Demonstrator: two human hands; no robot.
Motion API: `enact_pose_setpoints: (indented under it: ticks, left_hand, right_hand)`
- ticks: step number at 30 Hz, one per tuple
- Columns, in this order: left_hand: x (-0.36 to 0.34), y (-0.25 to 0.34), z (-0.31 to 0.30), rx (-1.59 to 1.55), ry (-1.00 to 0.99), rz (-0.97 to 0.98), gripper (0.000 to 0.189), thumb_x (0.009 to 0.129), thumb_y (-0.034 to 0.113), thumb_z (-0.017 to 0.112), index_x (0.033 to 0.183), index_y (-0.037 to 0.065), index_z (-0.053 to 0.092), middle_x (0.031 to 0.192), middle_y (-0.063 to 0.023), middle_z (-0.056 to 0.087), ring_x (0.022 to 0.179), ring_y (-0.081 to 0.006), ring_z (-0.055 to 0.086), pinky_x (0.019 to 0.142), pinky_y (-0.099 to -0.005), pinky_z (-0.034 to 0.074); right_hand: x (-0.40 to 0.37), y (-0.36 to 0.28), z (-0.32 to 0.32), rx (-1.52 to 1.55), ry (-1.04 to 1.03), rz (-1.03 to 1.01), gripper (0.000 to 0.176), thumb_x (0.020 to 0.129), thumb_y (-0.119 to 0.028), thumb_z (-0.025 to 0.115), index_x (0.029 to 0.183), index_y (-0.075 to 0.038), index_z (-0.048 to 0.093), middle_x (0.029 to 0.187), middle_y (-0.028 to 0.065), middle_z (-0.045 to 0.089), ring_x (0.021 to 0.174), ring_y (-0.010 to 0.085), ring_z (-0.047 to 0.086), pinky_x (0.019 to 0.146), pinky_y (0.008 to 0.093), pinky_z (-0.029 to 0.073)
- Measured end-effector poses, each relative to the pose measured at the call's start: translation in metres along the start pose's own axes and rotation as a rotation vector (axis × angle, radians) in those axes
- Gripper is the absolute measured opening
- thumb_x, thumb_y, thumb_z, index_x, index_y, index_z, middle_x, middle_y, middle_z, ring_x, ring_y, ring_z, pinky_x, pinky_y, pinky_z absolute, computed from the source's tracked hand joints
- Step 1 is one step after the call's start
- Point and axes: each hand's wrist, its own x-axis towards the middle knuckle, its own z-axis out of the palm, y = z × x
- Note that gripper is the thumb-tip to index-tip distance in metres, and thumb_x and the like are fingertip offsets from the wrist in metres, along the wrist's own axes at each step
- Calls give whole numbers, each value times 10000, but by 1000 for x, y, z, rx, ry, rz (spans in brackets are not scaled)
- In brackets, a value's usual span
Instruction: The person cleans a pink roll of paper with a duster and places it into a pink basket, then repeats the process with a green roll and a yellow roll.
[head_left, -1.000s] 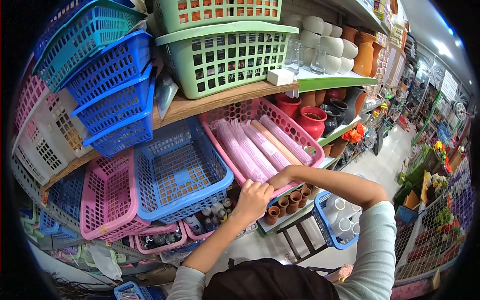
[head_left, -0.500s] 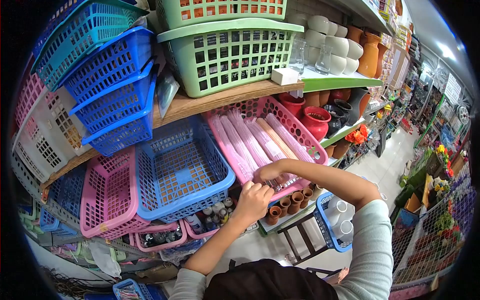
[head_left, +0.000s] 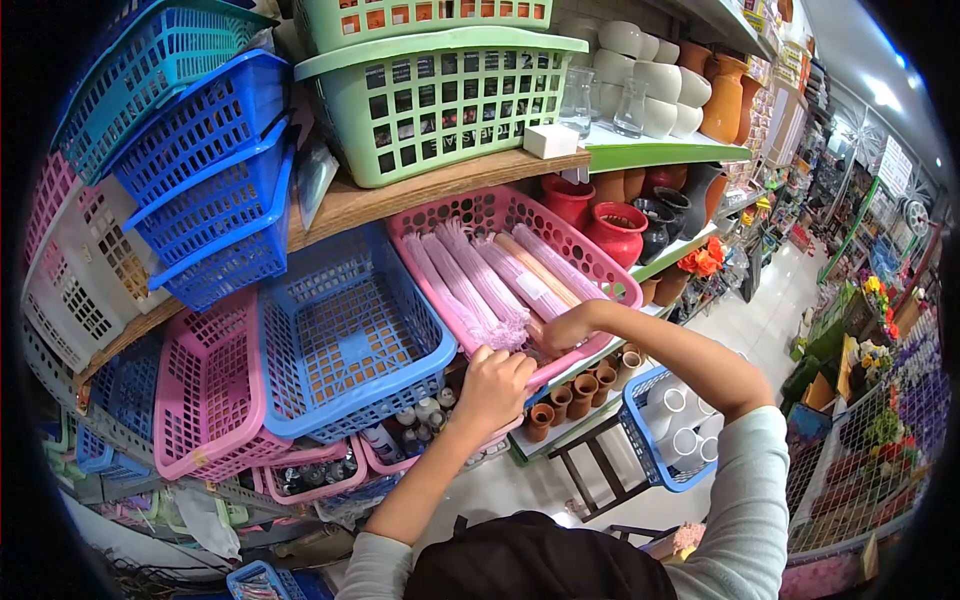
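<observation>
Both our hands are at the pink basket [head_left: 572,238] of wrapped bundles.
Our left hand [head_left: 497,388] has its fingers curled tight over the near rim; our right hand [head_left: 568,330] reaches inside, at the near end of the pink bundles [head_left: 478,280], its fingertips hidden, so we cannot tell whether they are wide or narrow. The bundles lie side by side in the basket, with an orange one [head_left: 538,264] among them. Just beside it sits a wide blue basket [head_left: 345,345]. Above, a wooden shelf [head_left: 425,184] bears a green basket [head_left: 445,110] of dark packets and a white box [head_left: 551,141]. Red pots [head_left: 615,235] stand behind our basket, small clay pots [head_left: 582,393] below it, and white vases [head_left: 662,410] fill a lower basket [head_left: 635,442] over the pale shop floor [head_left: 768,300].
</observation>
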Motion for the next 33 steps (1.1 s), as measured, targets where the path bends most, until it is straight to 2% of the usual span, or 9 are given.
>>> enact_pose_setpoints:
  ticks: [3, 9, 12, 15, 19, 25, 28, 31, 33]
  left_hand:
    - [0, 0, 0, 9, -24, -7, 234, 603, 172, 700, 747, 88, 535, 689, -53, 537, 688, -238, 529, 671, -372, 375]
    - [1, 2, -1, 7, -31, -28, 228, 609, 179, 702, 743, 87, 541, 693, -52, 539, 690, -238, 529, 670, -370, 373]
    - [0, 2, 0, -5, -8, -20, 229, 612, 186, 705, 741, 88, 544, 693, -50, 540, 688, -238, 529, 671, -371, 372]
    - [1, 2, -1, -5, -9, -20, 221, 607, 171, 700, 743, 89, 546, 692, -51, 539, 687, -237, 527, 671, -372, 373]
    - [0, 2, 0, -13, -12, -26, 208, 593, 138, 682, 745, 90, 548, 702, -52, 541, 688, -235, 527, 673, -374, 379]
    - [-3, 3, 12, 44, 14, 4, 190, 592, 115, 661, 753, 95, 563, 710, -45, 534, 685, -230, 524, 673, -370, 388]
    - [-5, 4, 13, 54, 15, 26, 152, 619, 100, 636, 750, 98, 558, 704, -41, 525, 680, -224, 525, 664, -365, 386]
    - [-6, 5, 13, 66, 19, 53, 116, 647, 89, 613, 742, 103, 548, 699, -36, 519, 678, -217, 527, 662, -362, 385]
    - [-7, 4, 15, 85, 6, 47, 170, 598, 103, 642, 749, 100, 565, 700, -37, 522, 688, -226, 525, 679, -367, 404]
  right_hand:
    - [-5, 29, 26, 242, -18, 158, 325, 809, -171, 480, 978, 75, 609, 971, 198, 633, 830, 265, 572, 765, 383, 423]
    - [-17, 5, 19, 79, 5, 348, 332, 818, -188, 481, 999, 62, 603, 925, 150, 646, 829, 224, 563, 774, 371, 416]
    - [-21, 2, 21, 382, -5, 397, 317, 814, -163, 464, 1005, 54, 593, 841, 134, 617, 816, 246, 551, 773, 375, 414]
    - [2, 46, 33, 310, 83, 463, 294, 786, -133, 447, 994, 24, 583, 754, 101, 572, 690, 242, 531, 678, 371, 437]
    - [-18, 10, -2, 519, 212, 621, 173, 716, -98, 467, 843, -84, 583, 617, 33, 467, 519, 183, 462, 410, 335, 347]
    - [13, 75, 25, 342, 362, 456, 318, 736, -124, 498, 1017, -31, 613, 820, 150, 635, 722, 255, 589, 705, 376, 470]
    - [-1, 63, 45, 324, 777, 184, 207, 780, -198, 509, 866, -43, 615, 611, 48, 534, 570, 173, 535, 496, 337, 434]
    - [-38, 52, 32, 249, 542, 224, 299, 791, -253, 546, 965, -29, 640, 726, 104, 622, 656, 226, 582, 628, 360, 470]
    - [-59, 24, 27, 556, 423, 534, 233, 813, -209, 515, 866, -10, 625, 758, 146, 625, 696, 300, 582, 654, 406, 456]
